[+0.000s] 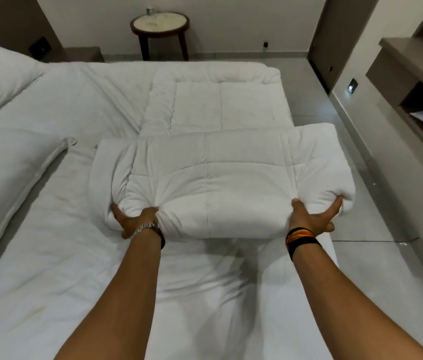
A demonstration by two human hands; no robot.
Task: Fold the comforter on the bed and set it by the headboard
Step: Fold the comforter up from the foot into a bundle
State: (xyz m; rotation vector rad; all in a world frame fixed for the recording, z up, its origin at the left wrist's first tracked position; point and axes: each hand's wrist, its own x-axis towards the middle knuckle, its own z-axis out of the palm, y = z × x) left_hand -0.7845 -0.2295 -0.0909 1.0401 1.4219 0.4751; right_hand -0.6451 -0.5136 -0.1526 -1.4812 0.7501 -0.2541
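A white quilted comforter (220,175) lies across the bed (80,255), partly folded: a thick near section is raised and doubled over a flatter far section. My left hand (135,220) grips the near left corner of the raised fold, fingers bunched into the fabric. On the near right corner sits my right hand (314,216), thumb on top and fingers spread under and around the edge. The fold's right end hangs past the bed's right edge.
Two white pillows (5,178) lie at the left, toward the headboard side. A round side table (159,24) stands by the far wall. Tiled floor (376,268) runs along the right, with a wall shelf unit (418,105) beyond.
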